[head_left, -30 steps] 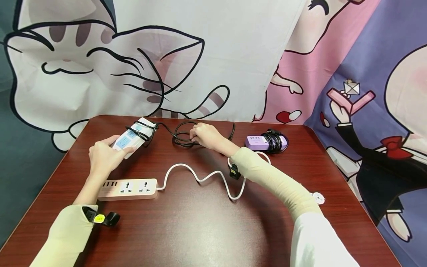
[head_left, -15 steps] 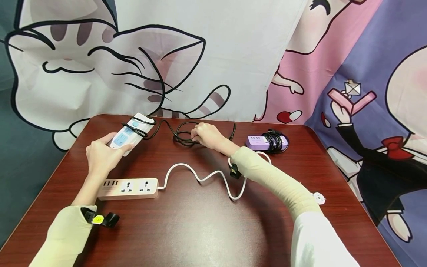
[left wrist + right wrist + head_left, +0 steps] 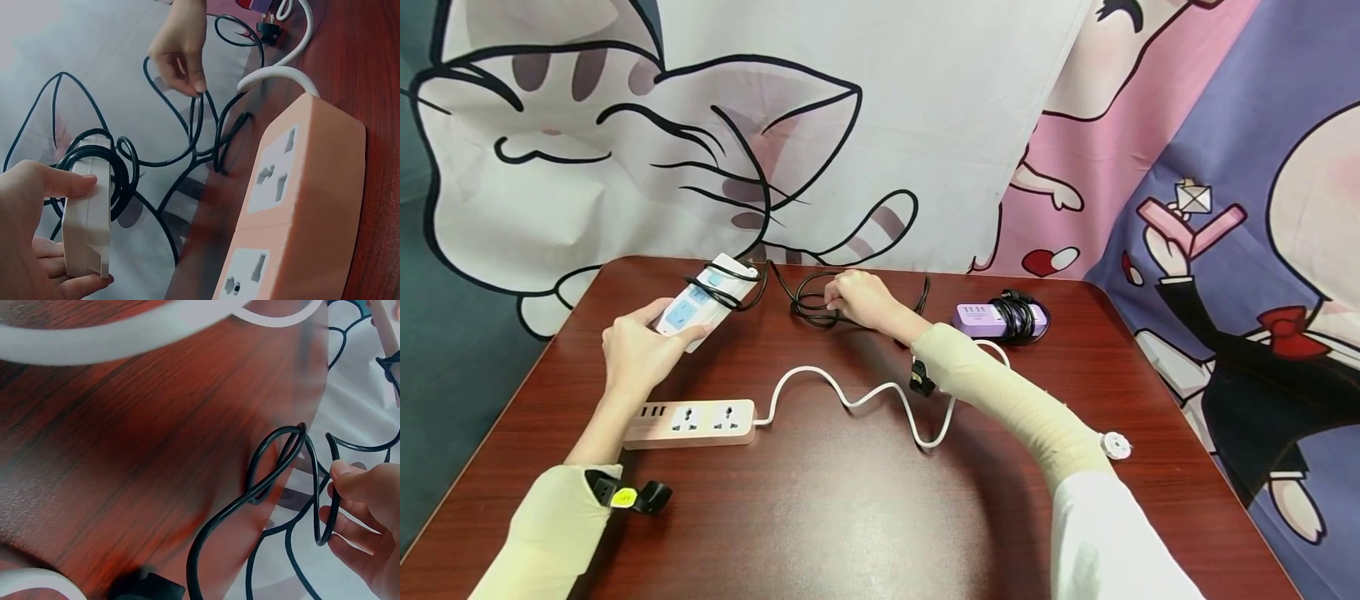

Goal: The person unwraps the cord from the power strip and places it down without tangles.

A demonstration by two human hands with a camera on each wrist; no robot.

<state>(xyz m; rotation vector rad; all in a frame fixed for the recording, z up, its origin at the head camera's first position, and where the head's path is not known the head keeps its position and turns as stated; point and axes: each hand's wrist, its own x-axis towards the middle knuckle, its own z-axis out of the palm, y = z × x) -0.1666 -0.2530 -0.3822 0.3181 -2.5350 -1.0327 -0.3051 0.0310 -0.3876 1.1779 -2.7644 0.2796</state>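
My left hand [image 3: 638, 348] grips the near end of a white power strip [image 3: 682, 315] with blue sockets, raised and tilted above the table. In the left wrist view, the thumb lies along one side of the strip and fingers show on the other. Turns of black cord [image 3: 119, 181] wrap its far half. From there the cord runs right to a loose coil [image 3: 808, 312] near the table's back edge. At that coil my right hand [image 3: 863, 302] pinches the cord [image 3: 335, 500] between thumb and fingers, a loop hanging below them in the right wrist view.
A pale pink power strip [image 3: 692, 425] lies in front of my left hand. Its white cord [image 3: 842, 400] winds rightward under my right arm; a white plug [image 3: 1116, 446] lies beyond. At back right sits a purple power strip [image 3: 976, 317] wrapped in black cord. A cartoon curtain [image 3: 955, 125] hangs behind.
The white power strip has risen slightly and tilted, swinging left and then back right with my left hand. My right hand has shifted a little up and left, still pinching the black cord.
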